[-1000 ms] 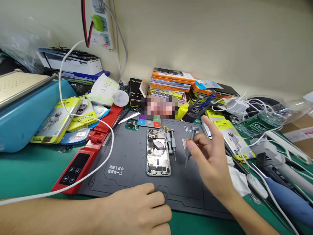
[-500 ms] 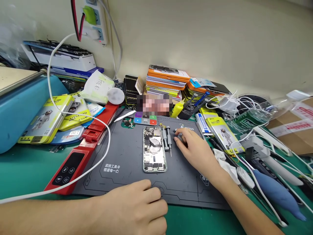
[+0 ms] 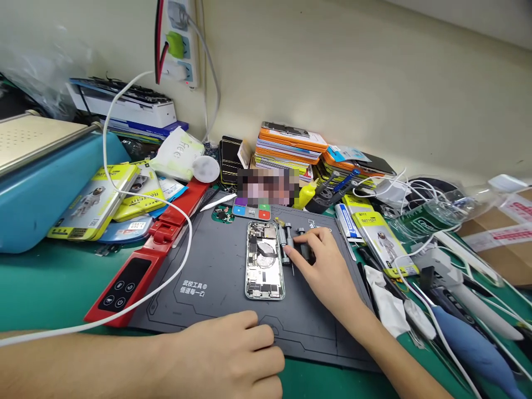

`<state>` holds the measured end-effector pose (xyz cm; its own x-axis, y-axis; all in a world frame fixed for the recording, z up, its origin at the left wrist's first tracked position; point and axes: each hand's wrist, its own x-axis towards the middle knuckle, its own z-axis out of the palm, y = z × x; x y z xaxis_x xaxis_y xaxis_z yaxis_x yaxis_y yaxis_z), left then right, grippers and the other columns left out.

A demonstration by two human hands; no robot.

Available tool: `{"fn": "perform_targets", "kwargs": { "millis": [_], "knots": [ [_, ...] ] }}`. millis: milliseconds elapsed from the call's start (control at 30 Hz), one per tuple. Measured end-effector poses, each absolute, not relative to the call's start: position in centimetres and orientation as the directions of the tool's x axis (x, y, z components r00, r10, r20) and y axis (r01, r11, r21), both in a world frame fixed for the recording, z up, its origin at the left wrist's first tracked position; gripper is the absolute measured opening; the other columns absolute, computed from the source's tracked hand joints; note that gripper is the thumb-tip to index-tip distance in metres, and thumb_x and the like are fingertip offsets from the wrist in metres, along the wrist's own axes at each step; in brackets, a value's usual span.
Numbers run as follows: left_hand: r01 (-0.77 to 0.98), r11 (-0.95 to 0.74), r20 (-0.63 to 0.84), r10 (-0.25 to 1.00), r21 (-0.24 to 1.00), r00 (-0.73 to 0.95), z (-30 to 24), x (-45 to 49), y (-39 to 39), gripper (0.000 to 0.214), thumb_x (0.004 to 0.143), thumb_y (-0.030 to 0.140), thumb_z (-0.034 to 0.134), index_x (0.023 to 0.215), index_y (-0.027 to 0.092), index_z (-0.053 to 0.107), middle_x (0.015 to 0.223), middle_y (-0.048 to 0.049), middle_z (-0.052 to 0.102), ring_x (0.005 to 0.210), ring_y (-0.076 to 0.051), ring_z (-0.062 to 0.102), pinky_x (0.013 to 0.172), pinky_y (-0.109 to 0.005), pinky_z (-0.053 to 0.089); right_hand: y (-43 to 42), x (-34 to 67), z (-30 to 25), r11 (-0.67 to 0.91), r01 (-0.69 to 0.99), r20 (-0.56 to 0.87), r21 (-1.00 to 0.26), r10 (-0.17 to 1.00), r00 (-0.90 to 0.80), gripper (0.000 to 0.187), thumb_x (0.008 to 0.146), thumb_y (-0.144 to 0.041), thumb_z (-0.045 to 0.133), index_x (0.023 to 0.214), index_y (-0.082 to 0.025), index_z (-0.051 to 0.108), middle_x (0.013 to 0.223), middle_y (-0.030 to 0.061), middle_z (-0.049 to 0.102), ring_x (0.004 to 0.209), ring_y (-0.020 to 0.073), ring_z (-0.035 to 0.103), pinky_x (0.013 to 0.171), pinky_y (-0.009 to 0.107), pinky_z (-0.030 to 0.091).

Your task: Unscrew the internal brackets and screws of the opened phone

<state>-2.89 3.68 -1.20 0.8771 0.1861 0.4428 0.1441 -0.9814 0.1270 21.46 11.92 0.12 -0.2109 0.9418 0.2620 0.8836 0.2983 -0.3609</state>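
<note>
My right hand (image 3: 326, 263) is at the small grey screwdrivers (image 3: 288, 235) lying on the mat, thumb and forefinger pinched at the handle of one of them. Another grey screwdriver (image 3: 301, 231) lies partly under my curled fingers. Just left of the screwdrivers, an opened phone (image 3: 265, 260) lies flat, its inner boards and a round coil showing. My left hand (image 3: 233, 352) rests at the mat's front edge with the fingers curled in and nothing seen in them; its fingertips are hidden. The dark grey mat (image 3: 224, 282) lies under the phone and tools.
A red device with buttons (image 3: 128, 282) and a white cable (image 3: 188, 249) lie left. Behind the phone are a coloured card (image 3: 251, 210), a tool holder (image 3: 322, 197) and stacked boxes (image 3: 286, 147). Battery packs (image 3: 382, 238) and a blue-handled tool (image 3: 477, 343) lie right.
My right hand has moved slightly left and down, from the rightmost screwdriver to those beside the phone. My left hand has stayed. The view has shifted a little.
</note>
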Motion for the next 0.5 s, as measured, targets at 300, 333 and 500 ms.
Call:
{"fn": "perform_targets", "kwargs": {
  "millis": [300, 333, 500],
  "knots": [
    [0.157, -0.981, 0.467, 0.191, 0.111, 0.863, -1.27, -2.68, 3.66, 0.023, 0.106, 0.029, 0.068, 0.088, 0.018, 0.061, 0.085, -0.0003, 0.061, 0.073, -0.018, 0.047, 0.062, -0.035, 0.038, 11.99, 21.54, 0.04, 0.247, 0.851, 0.227, -0.463, 0.961, -0.156, 0.01, 0.093, -0.031, 0.064, 0.1, -0.025, 0.061, 0.109, 0.0073, 0.064, 0.093, 0.0274, 0.068, 0.081, 0.04, 0.055],
    [0.159, -0.981, 0.47, 0.192, 0.11, 0.861, -1.31, -2.65, 3.65, 0.024, 0.107, 0.03, 0.067, 0.087, 0.018, 0.061, 0.085, -0.0003, 0.061, 0.073, -0.018, 0.047, 0.062, -0.035, 0.038, 12.0, 21.54, -0.06, 0.25, 0.847, 0.231, -0.469, 0.961, -0.155, 0.009, 0.093, -0.031, 0.063, 0.1, -0.025, 0.06, 0.108, 0.0075, 0.064, 0.097, 0.0285, 0.068, 0.084, 0.041, 0.054],
    [0.157, -0.981, 0.478, 0.191, 0.111, 0.857, -1.39, -2.55, 3.58, 0.026, 0.109, 0.033, 0.064, 0.087, 0.018, 0.061, 0.085, -0.0005, 0.062, 0.072, -0.019, 0.048, 0.061, -0.036, 0.037, 11.88, 21.41, -0.18, 0.256, 0.824, 0.249, -0.506, 0.958, -0.144, 0.008, 0.094, -0.032, 0.06, 0.099, -0.025, 0.061, 0.104, 0.0071, 0.068, 0.102, 0.0306, 0.066, 0.086, 0.043, 0.05]
  ]
}}
